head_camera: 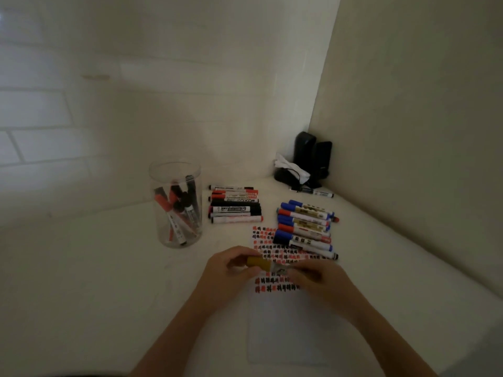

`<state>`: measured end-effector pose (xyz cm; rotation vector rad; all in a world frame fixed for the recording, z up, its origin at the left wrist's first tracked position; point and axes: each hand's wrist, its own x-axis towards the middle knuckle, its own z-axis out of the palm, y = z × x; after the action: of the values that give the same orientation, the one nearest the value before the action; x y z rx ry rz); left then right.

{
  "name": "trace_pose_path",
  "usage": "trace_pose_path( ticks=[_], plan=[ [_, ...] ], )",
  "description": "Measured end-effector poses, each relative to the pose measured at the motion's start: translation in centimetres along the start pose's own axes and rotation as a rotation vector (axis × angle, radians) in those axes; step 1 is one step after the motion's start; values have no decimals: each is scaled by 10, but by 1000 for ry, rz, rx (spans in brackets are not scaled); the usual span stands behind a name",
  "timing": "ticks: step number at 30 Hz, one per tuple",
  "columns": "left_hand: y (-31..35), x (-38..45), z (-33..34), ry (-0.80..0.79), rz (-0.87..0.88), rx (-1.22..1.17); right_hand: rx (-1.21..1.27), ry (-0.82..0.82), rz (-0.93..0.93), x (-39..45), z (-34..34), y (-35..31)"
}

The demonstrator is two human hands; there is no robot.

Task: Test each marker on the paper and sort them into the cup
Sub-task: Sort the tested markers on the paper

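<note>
Both my hands hold one marker (275, 266) level above the paper (283, 322). My left hand (231, 268) grips its yellowish cap end (258, 262). My right hand (313, 276) grips the barrel. Whether the cap is on or pulled off is too blurred to tell. The paper carries rows of red and black test marks (272, 287). A clear cup (175, 205) at the left holds several red and black markers upright. One pile of markers (235, 204) lies behind the paper. A second pile with blue and red caps (306, 227) lies on the paper's far right corner.
The white table meets walls at the back and right. Two black objects (313, 156) with a white crumpled thing stand in the far corner, and a single marker (318, 192) lies in front of them.
</note>
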<state>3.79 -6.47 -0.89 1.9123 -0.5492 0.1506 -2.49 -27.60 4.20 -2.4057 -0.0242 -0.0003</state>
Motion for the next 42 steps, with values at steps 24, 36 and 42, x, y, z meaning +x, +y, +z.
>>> trace_pose_path(
  ticks=[24, 36, 42],
  plan=[
    [-18, 44, -3, 227, -120, 272, -227, 384, -301, 31, 7, 15],
    [-41, 108, -3, 55, -182, 1070, -136, 268, -52, 5, 7, 48],
    [-30, 94, 4, 104, -251, 878, -214, 203, 6, 9, 3, 44]
  ],
)
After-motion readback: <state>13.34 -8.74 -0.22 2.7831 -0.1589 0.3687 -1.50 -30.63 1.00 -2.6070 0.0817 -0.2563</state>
